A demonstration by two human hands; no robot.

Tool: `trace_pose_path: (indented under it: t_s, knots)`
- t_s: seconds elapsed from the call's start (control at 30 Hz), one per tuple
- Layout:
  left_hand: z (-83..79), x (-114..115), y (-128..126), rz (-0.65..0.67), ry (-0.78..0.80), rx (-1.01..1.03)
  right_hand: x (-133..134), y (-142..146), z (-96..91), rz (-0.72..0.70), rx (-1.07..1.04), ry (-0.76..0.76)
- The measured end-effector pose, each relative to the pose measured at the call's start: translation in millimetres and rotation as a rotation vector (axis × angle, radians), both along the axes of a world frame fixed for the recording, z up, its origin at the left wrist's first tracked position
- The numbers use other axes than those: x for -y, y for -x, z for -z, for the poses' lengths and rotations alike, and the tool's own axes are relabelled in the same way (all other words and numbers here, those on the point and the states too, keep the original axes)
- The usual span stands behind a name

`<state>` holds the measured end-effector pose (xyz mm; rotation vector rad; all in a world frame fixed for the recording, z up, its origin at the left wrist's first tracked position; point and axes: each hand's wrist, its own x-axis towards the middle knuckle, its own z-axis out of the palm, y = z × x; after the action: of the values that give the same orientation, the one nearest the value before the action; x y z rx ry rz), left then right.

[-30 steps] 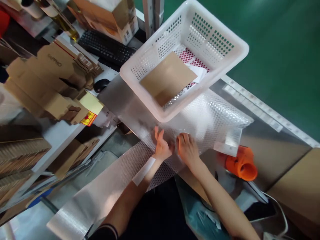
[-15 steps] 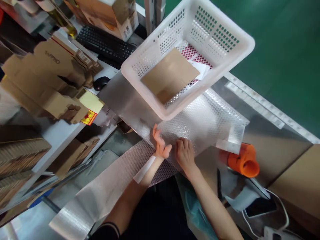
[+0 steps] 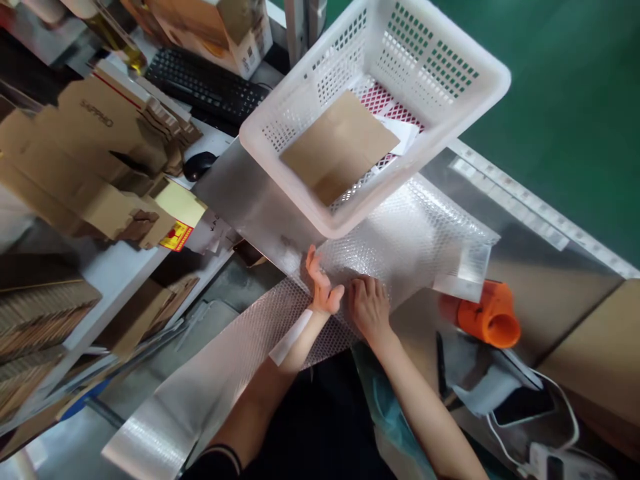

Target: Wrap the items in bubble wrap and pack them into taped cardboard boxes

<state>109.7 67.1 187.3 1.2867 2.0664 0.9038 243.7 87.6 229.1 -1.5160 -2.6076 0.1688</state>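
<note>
A long sheet of clear bubble wrap (image 3: 400, 220) lies across the metal table and hangs off its near edge to the lower left. My left hand (image 3: 323, 283) rests on its side against the wrap, fingers loosely bent and thumb apart, holding nothing. Just to its right, my right hand (image 3: 369, 303) has its fingers curled down onto the wrap; the fingertips are hidden. A white strip (image 3: 291, 339) sticks to my left wrist. Beyond both hands a white plastic basket (image 3: 335, 227) stands partly on the wrap, with a brown cardboard piece (image 3: 340, 147) and white paper inside.
On the right are an orange tape dispenser (image 3: 493, 317), a phone (image 3: 523, 408) and a white cable. Flattened cartons (image 3: 95, 153), a keyboard (image 3: 205, 87) and a mouse (image 3: 199, 166) occupy the left shelf. Stacked cardboard (image 3: 45, 310) sits lower left.
The view has shifted very slightly. Both hands stay at nearly the same place on the bubble wrap, and the basket has not moved.
</note>
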Motion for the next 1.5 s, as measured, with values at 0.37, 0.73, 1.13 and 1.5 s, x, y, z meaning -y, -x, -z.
trace_pose_path:
  t_s: [0.37,0.73,1.13,1.5]
  knots:
    - [-27.9,-14.9,37.9,-0.045,-0.251,0.153,-2.0,-1.3,8.1,-0.021,0.038,-0.022]
    - [-36.8,-56.3,153.3,0.747,0.062,-0.356,14.5,-33.3,-4.5,0.095,-0.198,0.075]
    - [-30.8,-57.5,155.0,0.753,0.014,-0.329,127.9,-207.4,-12.5,0.831,-0.123,0.282]
    - [-40.3,-65.3,152.2,0.784,0.147,-0.274,63.2,-63.3,-35.6,0.378,-0.406,0.429]
